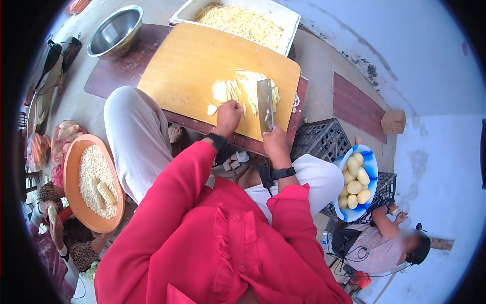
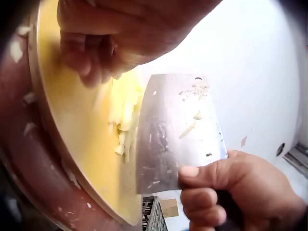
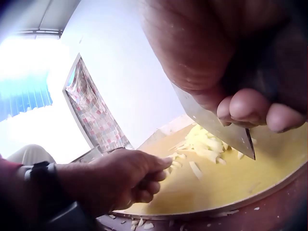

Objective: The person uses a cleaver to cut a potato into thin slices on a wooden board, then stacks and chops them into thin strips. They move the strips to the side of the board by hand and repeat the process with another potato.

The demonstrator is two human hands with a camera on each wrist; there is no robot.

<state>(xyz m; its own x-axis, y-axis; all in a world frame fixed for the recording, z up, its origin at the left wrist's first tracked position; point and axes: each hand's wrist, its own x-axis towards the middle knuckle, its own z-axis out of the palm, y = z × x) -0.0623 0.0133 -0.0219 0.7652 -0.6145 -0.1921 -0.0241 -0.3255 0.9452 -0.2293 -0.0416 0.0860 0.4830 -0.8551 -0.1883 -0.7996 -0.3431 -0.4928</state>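
Note:
My right hand [image 1: 276, 146] grips a wide-bladed cleaver [image 1: 264, 104] by its handle, the thumb against the blade in the left wrist view. Bits of potato stick to the blade [image 2: 178, 130]. The blade stands over the cutting board [image 1: 192, 66], beside a pile of cut potato strips [image 3: 202, 143]. My left hand [image 1: 229, 118] is close over the board's near edge with its fingers curled, and no thing shows inside them. Thin potato slices [image 1: 220, 92] lie just beyond it, a loose slice [image 1: 212, 110] to its left, and a single strip [image 3: 195, 170] between hand and blade.
A white box [image 1: 291, 30] of potato strips stands behind the board, a steel bowl [image 1: 115, 33] at back left. Peeled potatoes [image 1: 353, 180] fill a blue-white basin [image 1: 372, 167] on my right. An orange tub [image 1: 72, 195] of corn kernels sits left. Other people sit at both sides.

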